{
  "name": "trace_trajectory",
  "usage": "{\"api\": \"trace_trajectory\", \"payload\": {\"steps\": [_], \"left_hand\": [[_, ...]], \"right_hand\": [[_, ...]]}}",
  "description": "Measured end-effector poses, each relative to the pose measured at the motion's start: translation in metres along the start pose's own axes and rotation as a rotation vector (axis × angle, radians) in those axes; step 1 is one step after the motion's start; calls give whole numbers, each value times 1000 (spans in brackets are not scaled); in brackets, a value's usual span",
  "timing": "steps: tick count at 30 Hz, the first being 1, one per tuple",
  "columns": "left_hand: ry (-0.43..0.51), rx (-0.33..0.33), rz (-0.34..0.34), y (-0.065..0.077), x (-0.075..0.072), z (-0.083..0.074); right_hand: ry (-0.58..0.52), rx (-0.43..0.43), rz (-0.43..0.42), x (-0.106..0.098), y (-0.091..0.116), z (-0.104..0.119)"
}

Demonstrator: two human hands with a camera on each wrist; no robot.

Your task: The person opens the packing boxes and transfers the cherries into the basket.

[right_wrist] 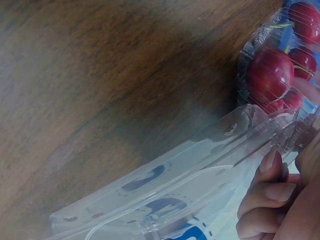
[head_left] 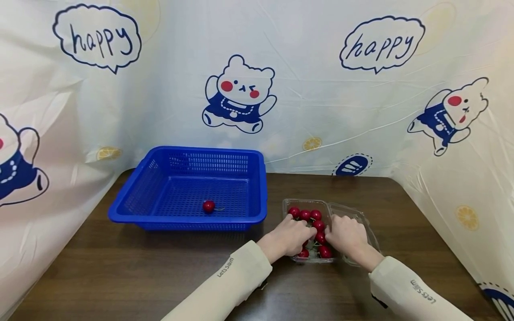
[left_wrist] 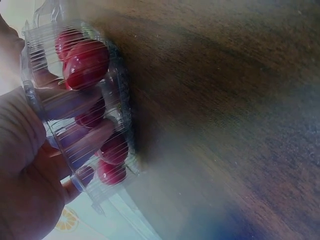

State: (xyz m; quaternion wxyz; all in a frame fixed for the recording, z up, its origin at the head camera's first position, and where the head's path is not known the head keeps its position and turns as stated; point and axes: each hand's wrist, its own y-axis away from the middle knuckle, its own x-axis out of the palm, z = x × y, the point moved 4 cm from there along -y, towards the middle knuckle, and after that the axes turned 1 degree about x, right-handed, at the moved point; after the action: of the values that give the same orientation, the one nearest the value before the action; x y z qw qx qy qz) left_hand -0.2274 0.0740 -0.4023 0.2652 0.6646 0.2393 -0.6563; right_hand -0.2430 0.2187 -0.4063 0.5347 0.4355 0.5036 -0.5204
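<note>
A clear plastic clamshell box (head_left: 286,206) of cherries (head_left: 316,215) stands on the table with its lid (head_left: 371,232) folded out to the right. My left hand (head_left: 290,236) reaches down into the box. Through the clear wall in the left wrist view, its fingers (left_wrist: 75,105) show among the cherries (left_wrist: 86,64); whether they pinch one is hard to see. My right hand (head_left: 348,235) holds the box's right edge by the lid hinge, its fingers (right_wrist: 280,192) curled in the right wrist view. One cherry (head_left: 209,206) with a stem lies in the blue basket (head_left: 192,219).
The basket, with perforated walls, stands left of the box on the dark wooden table (head_left: 160,276). A printed curtain (head_left: 305,111) rises behind the table's back edge and along both sides.
</note>
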Motion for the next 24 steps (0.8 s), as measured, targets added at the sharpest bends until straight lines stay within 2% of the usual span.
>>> {"api": "trace_trajectory", "payload": {"steps": [14, 24], "left_hand": [[-59, 16, -45, 2, -1, 0], [-16, 35, -53, 1, -6, 4]], "right_hand": [[9, -4, -5, 0, 1, 1], [15, 1, -4, -1, 0, 2]]}}
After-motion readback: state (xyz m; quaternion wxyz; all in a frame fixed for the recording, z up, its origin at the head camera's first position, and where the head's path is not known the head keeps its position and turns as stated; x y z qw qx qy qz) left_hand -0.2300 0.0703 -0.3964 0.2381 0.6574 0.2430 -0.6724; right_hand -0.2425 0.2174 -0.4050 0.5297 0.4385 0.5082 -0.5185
